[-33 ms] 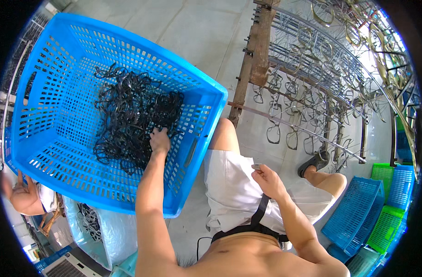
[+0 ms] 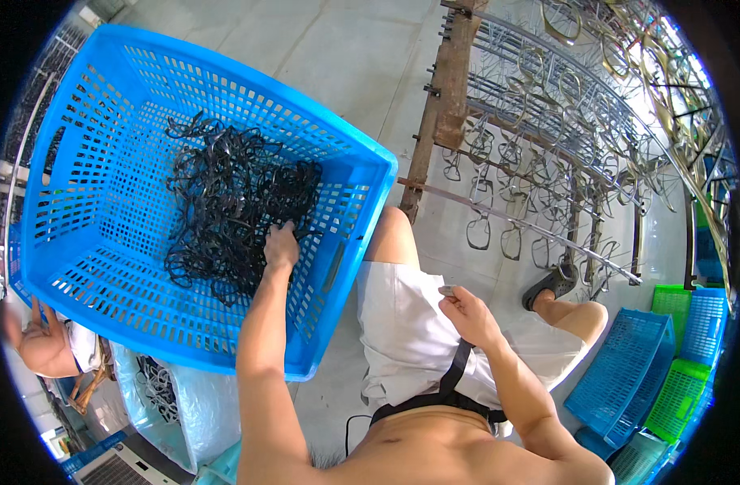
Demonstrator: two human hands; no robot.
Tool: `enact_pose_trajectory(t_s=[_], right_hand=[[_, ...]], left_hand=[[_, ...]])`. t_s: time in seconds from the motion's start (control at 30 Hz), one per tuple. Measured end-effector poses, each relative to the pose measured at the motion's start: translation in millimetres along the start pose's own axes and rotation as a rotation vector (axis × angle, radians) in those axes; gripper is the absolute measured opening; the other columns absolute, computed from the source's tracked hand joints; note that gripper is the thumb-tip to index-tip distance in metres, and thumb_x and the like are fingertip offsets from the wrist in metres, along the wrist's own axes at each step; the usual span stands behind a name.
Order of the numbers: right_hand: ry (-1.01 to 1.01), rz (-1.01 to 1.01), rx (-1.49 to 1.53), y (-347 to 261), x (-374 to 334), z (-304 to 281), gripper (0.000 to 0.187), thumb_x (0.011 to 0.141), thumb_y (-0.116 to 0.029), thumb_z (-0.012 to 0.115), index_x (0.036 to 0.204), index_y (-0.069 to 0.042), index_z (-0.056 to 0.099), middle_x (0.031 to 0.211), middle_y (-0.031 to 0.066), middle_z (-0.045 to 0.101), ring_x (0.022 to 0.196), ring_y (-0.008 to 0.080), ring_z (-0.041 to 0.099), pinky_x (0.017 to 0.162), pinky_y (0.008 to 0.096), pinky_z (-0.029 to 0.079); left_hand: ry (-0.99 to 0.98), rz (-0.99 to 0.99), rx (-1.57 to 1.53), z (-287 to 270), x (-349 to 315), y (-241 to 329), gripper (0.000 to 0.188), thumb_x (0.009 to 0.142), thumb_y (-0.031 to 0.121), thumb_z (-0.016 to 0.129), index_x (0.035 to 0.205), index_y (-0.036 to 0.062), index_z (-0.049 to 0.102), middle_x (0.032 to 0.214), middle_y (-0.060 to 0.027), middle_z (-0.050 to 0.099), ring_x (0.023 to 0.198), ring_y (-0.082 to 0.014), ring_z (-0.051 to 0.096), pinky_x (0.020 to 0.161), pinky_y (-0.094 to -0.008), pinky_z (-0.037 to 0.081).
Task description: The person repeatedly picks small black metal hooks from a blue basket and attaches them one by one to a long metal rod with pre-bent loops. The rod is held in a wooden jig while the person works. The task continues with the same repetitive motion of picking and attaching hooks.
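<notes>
A large blue plastic basket [image 2: 216, 61] with slotted walls stands at my left. In it lies a tangled heap of thin, glossy black pieces [image 2: 216, 202] that look like eyeglass frames. My left hand [image 2: 281, 246] reaches over the near side into the right part of this heap. Its fingers are bent and close together; their tips are partly hidden among the black pieces. Above my right thigh, my right hand [image 2: 472, 315] is closed in a pinch. Between its thumb and forefinger is a small, flat grey piece [image 2: 446, 291], too small to name.
At the right, a wood-and-metal rack [image 2: 447, 89] carries many hanging eyeglass frames [image 2: 478, 233]. Blue baskets [image 2: 621, 372] and a green basket [image 2: 677, 396] stand lower right. Lower left are a lined bin [image 2: 204, 412] with grey pieces inside and another person [image 2: 50, 343].
</notes>
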State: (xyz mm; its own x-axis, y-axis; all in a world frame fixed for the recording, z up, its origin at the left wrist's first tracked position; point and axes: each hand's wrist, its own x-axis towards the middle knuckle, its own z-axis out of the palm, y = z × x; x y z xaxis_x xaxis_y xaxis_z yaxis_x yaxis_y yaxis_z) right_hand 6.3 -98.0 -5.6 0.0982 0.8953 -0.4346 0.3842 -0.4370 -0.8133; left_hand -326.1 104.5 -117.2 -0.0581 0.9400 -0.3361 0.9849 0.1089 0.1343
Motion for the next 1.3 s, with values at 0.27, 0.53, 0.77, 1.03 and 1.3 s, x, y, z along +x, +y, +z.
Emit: enact_pose_trajectory(t_s=[0.27,0.53,0.77,1.03,1.3], right_hand=[[-0.112,-0.151,0.004,-43,17,0,0.034,0.085,-0.021,0.059,0.109,0.003,0.059,0.084,0.0141,0.064,0.076,0.0196,0.062,0.073,0.0301,0.048],[-0.037,-0.451,0.349,-85,35,7,0.050,0.086,-0.021,0.061,0.126,0.002,0.042,0.107,0.0220,0.052,0.090,0.0242,0.058,0.081,0.0347,0.046],[0.528,-0.688,0.219,-77,-12,-68,0.073,0.083,-0.027,0.066,0.137,0.002,0.026,0.124,0.0257,0.035,0.115,0.0365,0.040,0.096,0.0412,0.037],[0.543,-0.393,0.722,10,-89,-108,0.052,0.095,-0.011,0.047,0.139,-0.003,0.020,0.100,0.0102,0.052,0.092,0.0163,0.055,0.083,0.0297,0.045],[0.922,-0.324,1.119,68,-112,-144,0.030,0.097,-0.012,0.039,0.124,0.000,0.041,0.084,0.0069,0.057,0.079,0.0135,0.058,0.076,0.0268,0.047]], left_hand=[[0.164,0.331,-0.464,-87,-42,32,0.021,0.084,0.007,0.057,0.104,0.0035,0.054,0.084,-0.0129,0.062,0.078,-0.0244,0.062,0.068,-0.0359,0.052],[-0.129,0.224,-1.849,-147,-131,69,0.020,0.074,0.006,0.048,0.094,0.0064,0.049,0.080,-0.0095,0.057,0.067,-0.0223,0.058,0.037,-0.0216,0.044],[-0.425,0.205,-1.857,-137,-197,184,0.019,0.079,0.016,0.047,0.097,0.0090,0.049,0.067,-0.0039,0.046,0.062,-0.0189,0.058,0.033,-0.0229,0.039],[-0.976,0.320,-1.817,-64,-267,316,0.015,0.089,0.010,0.046,0.105,0.0075,0.045,0.113,-0.0153,0.055,0.059,-0.0210,0.062,0.041,-0.0255,0.048],[-1.191,0.533,-1.424,-39,-305,388,0.023,0.091,0.018,0.054,0.109,0.0041,0.051,0.113,-0.0164,0.057,0.039,-0.0097,0.044,0.031,-0.0201,0.030]])
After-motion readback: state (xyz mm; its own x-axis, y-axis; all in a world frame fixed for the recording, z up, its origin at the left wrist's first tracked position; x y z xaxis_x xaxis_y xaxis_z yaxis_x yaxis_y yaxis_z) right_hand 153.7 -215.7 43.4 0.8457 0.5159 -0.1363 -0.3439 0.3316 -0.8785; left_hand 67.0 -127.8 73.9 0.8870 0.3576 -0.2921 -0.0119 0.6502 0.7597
